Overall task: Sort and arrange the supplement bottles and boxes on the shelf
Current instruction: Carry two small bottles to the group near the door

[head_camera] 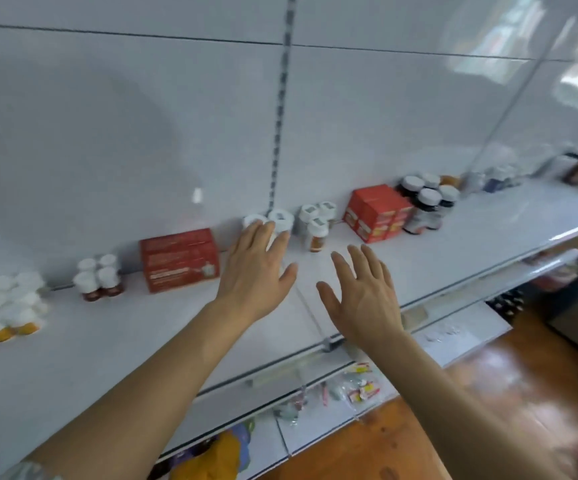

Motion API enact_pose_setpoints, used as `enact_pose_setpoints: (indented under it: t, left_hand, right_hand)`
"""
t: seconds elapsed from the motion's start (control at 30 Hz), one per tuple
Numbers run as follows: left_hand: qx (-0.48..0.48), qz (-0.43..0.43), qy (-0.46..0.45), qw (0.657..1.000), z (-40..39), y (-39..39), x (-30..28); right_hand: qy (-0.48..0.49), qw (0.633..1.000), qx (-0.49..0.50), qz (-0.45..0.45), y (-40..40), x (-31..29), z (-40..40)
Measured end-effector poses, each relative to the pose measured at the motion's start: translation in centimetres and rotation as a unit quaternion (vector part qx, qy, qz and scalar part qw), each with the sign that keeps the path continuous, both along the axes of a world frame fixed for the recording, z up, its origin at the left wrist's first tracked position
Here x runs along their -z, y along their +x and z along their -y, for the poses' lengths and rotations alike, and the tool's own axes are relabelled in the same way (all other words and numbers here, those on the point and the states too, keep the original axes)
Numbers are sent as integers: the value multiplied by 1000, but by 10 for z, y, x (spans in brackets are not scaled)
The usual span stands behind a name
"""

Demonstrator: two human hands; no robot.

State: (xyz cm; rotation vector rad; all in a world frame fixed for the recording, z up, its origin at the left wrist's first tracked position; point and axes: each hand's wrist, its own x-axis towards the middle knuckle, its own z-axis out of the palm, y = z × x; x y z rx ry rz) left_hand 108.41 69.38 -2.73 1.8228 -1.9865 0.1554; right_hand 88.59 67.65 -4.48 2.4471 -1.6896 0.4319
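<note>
1. Head view showed the white shelf (454,244) running from 8 o'clock to 2 o'clock, with the supplement bottles and boxes standing in groups along its back wall.
2. Near the centre stood two white-capped bottles (280,220); the fingertips of the left hand (256,271) reached their caps, but I could not tell if they touched.
3. The left hand was released, fingers straight and spread, holding nothing.
4. The right hand (360,292) was also released, fingers spread, over the bare shelf at 5 o'clock from these bottles, near the left hand but apart from it.
5. Just at 3 o'clock of the two bottles stood three small white-capped bottles (315,225).
6. Further toward 2 o'clock were stacked red boxes (376,213), and beside them dark bottles (426,206) with white caps.
7. At 9 o'clock of the left hand lay one red box (180,259), then four brown bottles (99,277).
8. Far at 8 o'clock was a cluster of yellow bottles (10,306) with white caps.
</note>
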Motion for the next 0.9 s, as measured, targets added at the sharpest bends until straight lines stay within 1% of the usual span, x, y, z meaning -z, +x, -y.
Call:
enact_pose_setpoints:
  t: [0.1,0.3,0.37,0.5,0.7,0.9]
  left_hand:
    - [28,4,-3,1000,21,-70,-6]
    - [92,12,17,996,62,-203,-5]
    - [110,14,19,994,75,-232,-7]
    - [164,9,25,986,109,-313,-9]
    - [207,6,21,978,181,-418,-7]
    - [240,-10,34,970,265,-523,-16]
  right_hand:
    - [11,999,45,-6,-73,-10,8]
    - [49,990,129,13,-206,-21,16]
    - [48,987,149,21,-232,-24,19]
    - [63,977,202,38,-303,-26,36]
    - [52,967,248,24,-394,-24,93]
    - [45,958,284,-5,-493,-39,159]
